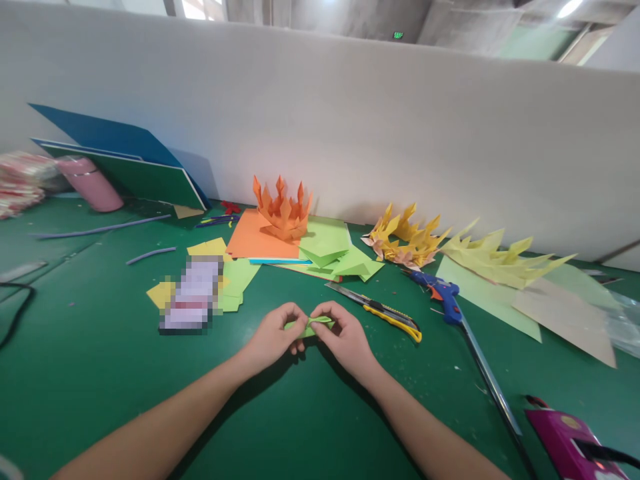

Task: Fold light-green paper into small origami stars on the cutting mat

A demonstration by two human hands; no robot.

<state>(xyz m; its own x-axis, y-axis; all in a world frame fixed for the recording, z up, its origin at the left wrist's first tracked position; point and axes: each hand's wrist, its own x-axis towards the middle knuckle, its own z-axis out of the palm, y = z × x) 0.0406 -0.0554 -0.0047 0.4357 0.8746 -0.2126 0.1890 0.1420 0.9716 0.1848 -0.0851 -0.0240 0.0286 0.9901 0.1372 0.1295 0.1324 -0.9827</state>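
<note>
Lower centre of frame: left hand (pixel 281 333) and right hand (pixel 346 337), grip of each pinching green paper (pixel 311 331). Uneven finger pressure could crease it askew; hard tug could tear it.

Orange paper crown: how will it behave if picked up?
The orange crown is probably light, being folded paper. Its thin spikes would likely crease under pressure. The hollow shape suggests it could squash if squeezed.

l hand (pixel 277 333) & r hand (pixel 346 340) bare, forearms (pixel 173 413) also bare, tapering twd wrists (pixel 245 362).
</note>
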